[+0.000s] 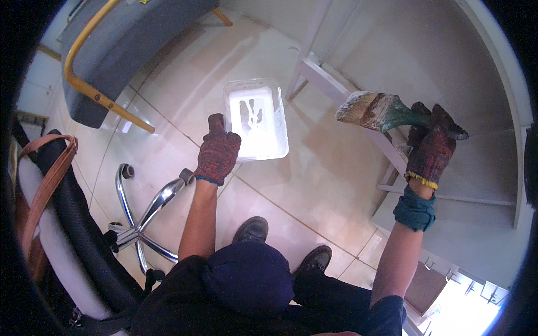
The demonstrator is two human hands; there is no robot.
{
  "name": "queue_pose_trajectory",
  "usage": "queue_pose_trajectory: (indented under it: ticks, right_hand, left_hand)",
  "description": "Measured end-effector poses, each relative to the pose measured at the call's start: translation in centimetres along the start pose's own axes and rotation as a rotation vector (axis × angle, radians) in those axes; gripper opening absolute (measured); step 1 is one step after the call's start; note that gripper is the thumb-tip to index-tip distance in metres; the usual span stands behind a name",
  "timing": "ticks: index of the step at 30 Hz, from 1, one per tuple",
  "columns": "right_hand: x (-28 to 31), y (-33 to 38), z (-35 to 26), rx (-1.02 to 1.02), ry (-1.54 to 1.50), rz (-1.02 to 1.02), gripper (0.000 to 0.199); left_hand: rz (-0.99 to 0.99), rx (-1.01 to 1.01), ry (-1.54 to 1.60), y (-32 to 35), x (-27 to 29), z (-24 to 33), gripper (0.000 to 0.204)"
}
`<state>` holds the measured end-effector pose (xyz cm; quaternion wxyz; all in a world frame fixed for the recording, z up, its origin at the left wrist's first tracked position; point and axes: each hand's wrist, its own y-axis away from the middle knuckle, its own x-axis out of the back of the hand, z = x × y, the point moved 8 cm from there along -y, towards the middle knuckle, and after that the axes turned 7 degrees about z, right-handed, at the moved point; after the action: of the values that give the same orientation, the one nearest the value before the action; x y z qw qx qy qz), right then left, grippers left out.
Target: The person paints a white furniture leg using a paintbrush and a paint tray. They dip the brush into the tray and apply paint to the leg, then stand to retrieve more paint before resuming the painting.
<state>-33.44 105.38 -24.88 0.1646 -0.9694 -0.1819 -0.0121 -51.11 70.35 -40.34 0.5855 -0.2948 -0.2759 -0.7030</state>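
Holding our attention first at the far left, we see an office chair with a brown strap over its back and a chrome star base, well apart from our fingers, and above it a grey seat with a yellow frame. Our left hand, in a dark knitted glove, has its fingers closed on the near left edge of a white plastic tub; the tub stands out beyond the fingertips, over the tiled floor, with white paint pooled inside. Below, between our arms, our two dark shoes stand on the tiles.

To the right, our right hand, gloved the same way, is wrapped tight around the green handle of a wide paintbrush. The bristles point away from the fingers to the left, streaked white, near the edge of the pale shelf unit.

To do this well, we judge that we should keep the tub level and close under the bristles so drips fall into it, load only the tips, wipe the excess on the rim, and lay long, even strokes along the shelf edge.
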Motion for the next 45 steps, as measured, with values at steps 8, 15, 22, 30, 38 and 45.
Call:
queue_pose_trajectory:
  ticks: [8, 15, 22, 30, 38, 45]
  right_hand:
    - [-3.7, 0.9, 1.4, -0.052, -0.245, -0.019, 0.028]
    - [-5.7, -0.2, 1.2, 0.026, -0.033, -0.098, 0.026]
    - [-5.0, 0.2, -0.1, 0.008, -0.237, -0.039, 0.027]
    - [-5.7, -0.6, 0.7, 0.013, 0.174, -0.091, 0.03]
    - [-8.1, -0.7, 0.5, 0.18, 0.086, -0.121, 0.029]
    - [-6.3, -0.2, -0.1, 0.04, 0.058, -0.069, 0.025]
  left_hand:
    - [-0.011, -0.031, 0.017, -0.3, 0.0, 0.2, 0.044]
    - [-0.025, 0.01, -0.002, -0.5, -0.2, -0.2, 0.044]
    - [-0.027, 0.024, -0.002, -0.1, 0.1, -0.4, 0.045]
    - [-0.038, 0.034, -0.011, -0.1, -0.1, -0.5, 0.048]
    - [-0.038, 0.036, 0.03, -0.2, -0.1, -0.3, 0.048]
    - [-0.053, 0.05, 0.012, -0.2, 0.0, -0.8, 0.047]
